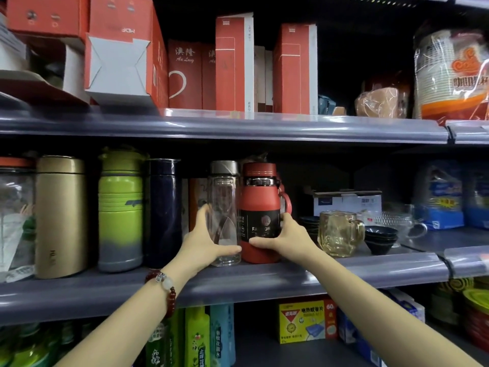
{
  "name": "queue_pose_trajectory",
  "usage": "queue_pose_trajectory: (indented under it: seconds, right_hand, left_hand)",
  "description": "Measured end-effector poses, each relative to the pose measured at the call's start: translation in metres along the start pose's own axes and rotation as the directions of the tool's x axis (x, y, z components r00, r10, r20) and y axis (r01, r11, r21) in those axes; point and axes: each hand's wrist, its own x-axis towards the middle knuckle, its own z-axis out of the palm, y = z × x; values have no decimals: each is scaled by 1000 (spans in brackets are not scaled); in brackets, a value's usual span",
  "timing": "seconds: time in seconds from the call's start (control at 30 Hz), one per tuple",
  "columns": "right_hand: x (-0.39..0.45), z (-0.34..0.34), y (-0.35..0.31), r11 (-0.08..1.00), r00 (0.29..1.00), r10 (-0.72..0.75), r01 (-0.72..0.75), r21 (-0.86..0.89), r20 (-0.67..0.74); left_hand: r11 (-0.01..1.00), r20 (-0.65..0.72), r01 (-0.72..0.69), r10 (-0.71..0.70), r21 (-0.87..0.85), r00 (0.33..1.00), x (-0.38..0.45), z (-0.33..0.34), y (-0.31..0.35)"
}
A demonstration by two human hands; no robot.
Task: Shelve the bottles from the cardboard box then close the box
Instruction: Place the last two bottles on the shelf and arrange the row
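Head camera, looking at the middle shelf (344,263): from its left end stand a gold flask (60,215), a green bottle (120,207) and a dark blue flask (164,210), then the two bottles I am shelving, both upright near the front edge. My left hand (203,245), a beaded bracelet (165,288) on its wrist, curls round the base of the clear bottle (223,207), thumb across the front and fingers behind. Touching that bottle on its right stands the red bottle (260,207), which my right hand (285,239) grips low down, thumb under the black label and fingers round the far side. Right of it, close by, sit an amber glass mug (340,229) and a stack of dark bowls (381,238). The clear bottle looks empty, light and smooth-walled, likely slippery and breakable, so I judge a low, wrapping hold safest. The red one looks heavier and matte, easier to grasp round its body than by its side loop. The cardboard box is out of view
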Motion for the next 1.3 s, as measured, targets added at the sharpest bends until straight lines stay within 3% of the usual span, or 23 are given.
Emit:
queue_pose_trajectory:
  seconds: [0.17, 0.3, 0.5, 0.67, 0.83, 1.13, 1.2, 1.27, 1.3]
  right_hand:
    - [1, -6, 7, 1000, 999, -1, 1, 19, 32]
    - [6, -10, 15, 999, 999, 10, -11, 42, 41]
    - [13, -12, 14, 989, 984, 11, -37, 140, 180]
    - [5, -8, 6, 999, 999, 13, -14, 34, 53]
    - [-14, -21, 2, 1000, 997, -25, 25, 11, 66]
    - [-23, -19, -1, 999, 998, 29, -28, -22, 60]
    - [-30, -18, -11, 1000, 1000, 17, -17, -26, -1]
    - [-39, -14, -23, 995, 972, -95, 85, -56, -217]
    - [-45, -10, -31, 983, 925, -184, 165, -87, -332]
  left_hand:
    - [998, 100, 52, -49, -32, 994, 2, -9, 1]
    - [996, 65, 58, -62, 63, 996, -1, -9, 2]
    - [995, 68, 46, -52, 88, 996, -2, -9, 4]
    - [991, 68, 56, -64, 125, 996, -6, -10, 10]
    - [987, 149, 44, -67, 153, 987, -13, -19, 14]
    - [975, 132, 22, -52, 220, 990, -26, -16, 20]
    - [974, 106, 23, -48, 227, 993, -33, -18, 22]
    - [975, -13, 9, -7, 221, 1000, -43, -29, 23]
    - [974, -116, -23, 50, 225, 992, -47, -40, 23]
